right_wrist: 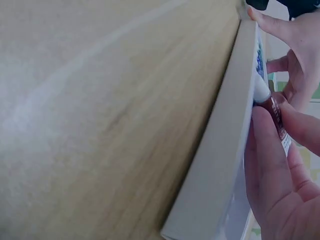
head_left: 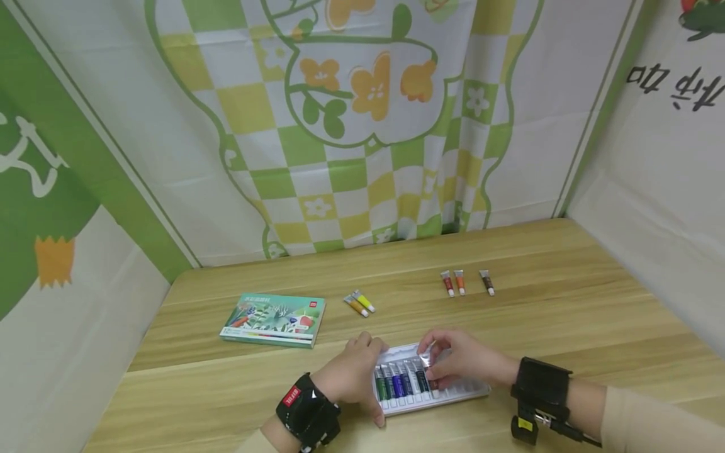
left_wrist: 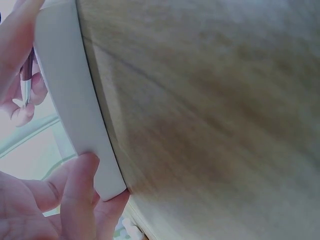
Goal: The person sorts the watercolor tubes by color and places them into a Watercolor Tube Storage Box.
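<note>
A: What are the hands doing?

B: Both are at the white paint tray (head_left: 453,395), which lies on the wooden table (head_left: 566,302) near its front edge. The left hand (head_left: 352,377) grips the tray's left end, thumb along the near edge and fingers curled over the far corner. The left wrist view shows the same: thumb and fingers clamped on a corner of the tray (left_wrist: 75,120).

A: And the right hand?

B: The right hand (head_left: 461,362) lies over the middle of the tray, its fingers bent and pinching a dark red paint tube (right_wrist: 278,120). In the right wrist view the tube sits between thumb and fingers right at the tray's rim (right_wrist: 220,150), its white cap touching the tray.

A: What is in the tray?

B: A row of tubes (head_left: 399,381) side by side in the left part: green, blue, purple and darker ones. The right part shows bare white slots.

A: Anything else on the table?

B: A green paint box (head_left: 274,319) lies flat to the left, well apart from the tray. Behind the tray lie two yellowish tubes (head_left: 359,302), touching each other. Farther right are two orange-red tubes (head_left: 454,282) close together and a brown tube (head_left: 486,282) just beside them. A green and yellow checked cloth (head_left: 351,113) hangs behind the table.
</note>
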A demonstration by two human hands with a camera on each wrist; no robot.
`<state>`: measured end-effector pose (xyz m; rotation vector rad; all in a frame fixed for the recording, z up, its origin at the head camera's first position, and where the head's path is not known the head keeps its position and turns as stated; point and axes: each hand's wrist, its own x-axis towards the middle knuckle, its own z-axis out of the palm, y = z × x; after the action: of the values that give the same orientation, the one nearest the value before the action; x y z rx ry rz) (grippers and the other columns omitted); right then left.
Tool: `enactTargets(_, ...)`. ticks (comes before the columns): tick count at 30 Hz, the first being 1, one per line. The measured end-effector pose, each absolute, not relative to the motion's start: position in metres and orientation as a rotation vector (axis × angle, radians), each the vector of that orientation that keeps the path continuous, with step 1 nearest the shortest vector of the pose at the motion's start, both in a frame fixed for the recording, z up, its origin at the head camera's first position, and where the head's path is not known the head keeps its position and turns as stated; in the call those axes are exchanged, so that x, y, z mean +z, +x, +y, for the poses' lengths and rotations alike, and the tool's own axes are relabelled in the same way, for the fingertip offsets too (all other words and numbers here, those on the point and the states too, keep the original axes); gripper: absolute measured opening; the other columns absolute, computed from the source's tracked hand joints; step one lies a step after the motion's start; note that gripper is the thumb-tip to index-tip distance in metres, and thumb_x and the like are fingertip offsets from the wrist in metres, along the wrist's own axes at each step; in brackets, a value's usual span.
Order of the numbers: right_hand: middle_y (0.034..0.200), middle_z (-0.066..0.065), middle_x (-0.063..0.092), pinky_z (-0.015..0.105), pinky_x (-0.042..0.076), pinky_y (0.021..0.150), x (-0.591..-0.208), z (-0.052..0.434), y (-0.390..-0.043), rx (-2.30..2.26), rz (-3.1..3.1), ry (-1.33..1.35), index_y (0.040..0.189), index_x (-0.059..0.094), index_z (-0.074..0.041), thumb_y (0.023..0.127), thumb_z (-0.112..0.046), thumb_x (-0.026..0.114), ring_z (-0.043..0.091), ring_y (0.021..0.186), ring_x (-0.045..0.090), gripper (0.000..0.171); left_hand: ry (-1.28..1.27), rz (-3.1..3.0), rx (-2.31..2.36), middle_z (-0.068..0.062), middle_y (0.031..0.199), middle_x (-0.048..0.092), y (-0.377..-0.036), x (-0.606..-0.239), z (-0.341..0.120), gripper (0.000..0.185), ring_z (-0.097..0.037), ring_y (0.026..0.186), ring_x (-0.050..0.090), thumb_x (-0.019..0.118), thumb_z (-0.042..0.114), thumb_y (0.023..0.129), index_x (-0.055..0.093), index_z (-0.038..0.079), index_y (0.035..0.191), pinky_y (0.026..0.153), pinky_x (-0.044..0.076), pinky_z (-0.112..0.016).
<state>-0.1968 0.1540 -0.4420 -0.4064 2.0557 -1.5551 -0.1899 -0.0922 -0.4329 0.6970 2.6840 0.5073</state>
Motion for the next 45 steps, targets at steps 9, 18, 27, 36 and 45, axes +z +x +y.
enactTargets(9, 0.093, 0.003, 0.061, 0.028, 0.055, 0.066, -0.443, 0.152, -0.193, -1.37, 2.336, -0.602, 0.105, 0.067, -0.004, 0.078, 0.002, 0.083, 0.015, 0.079, 0.058, 0.032, 0.686, 2.678, 0.515, -0.007, 0.12, 0.052, -0.189, -0.433, -0.092, 0.114, -0.025, 0.111, 0.049, 0.105, 0.031, 0.039, 0.055, 0.003, 0.137, 0.1, 0.05, -0.043)
enactTargets(18, 0.097, -0.005, 0.061, 0.024, 0.049, 0.066, -0.438, 0.152, -0.192, -1.035, 2.6, -0.767, 0.107, 0.078, -0.007, 0.077, -0.015, 0.089, 0.01, 0.079, 0.054, 0.033, 0.675, 2.665, 0.524, -0.007, 0.12, 0.051, -0.189, -0.434, -0.092, 0.114, -0.026, 0.112, 0.048, 0.105, 0.032, 0.039, 0.055, 0.004, 0.137, 0.1, 0.05, -0.044)
enactTargets(27, 0.092, -0.005, 0.062, 0.023, 0.047, 0.059, -0.436, 0.153, -0.191, -0.897, 2.685, -0.867, 0.108, 0.079, -0.003, 0.078, -0.016, 0.088, 0.004, 0.071, 0.05, 0.034, 0.676, 2.665, 0.524, -0.007, 0.12, 0.051, -0.189, -0.433, -0.092, 0.114, -0.025, 0.112, 0.048, 0.105, 0.032, 0.039, 0.054, 0.003, 0.137, 0.1, 0.05, -0.044)
enactTargets(36, 0.098, -0.003, 0.065, 0.021, 0.049, 0.061, -0.435, 0.156, -0.189, -0.822, 2.699, -0.957, 0.1, 0.081, -0.006, 0.077, -0.015, 0.088, 0.003, 0.074, 0.053, 0.025, 0.665, 2.663, 0.529, -0.007, 0.121, 0.051, -0.189, -0.431, -0.092, 0.113, -0.025, 0.111, 0.048, 0.105, 0.031, 0.04, 0.054, 0.003, 0.137, 0.1, 0.05, -0.044)
enactTargets(45, 0.093, -0.008, 0.069, 0.022, 0.051, 0.065, -0.431, 0.158, -0.19, -0.806, 2.656, -1.008, 0.098, 0.081, -0.007, 0.079, -0.016, 0.087, 0.001, 0.077, 0.057, 0.022, 0.672, 2.67, 0.51, -0.008, 0.121, 0.051, -0.189, -0.43, -0.091, 0.113, -0.026, 0.112, 0.048, 0.105, 0.032, 0.04, 0.054, 0.003, 0.138, 0.1, 0.05, -0.043)
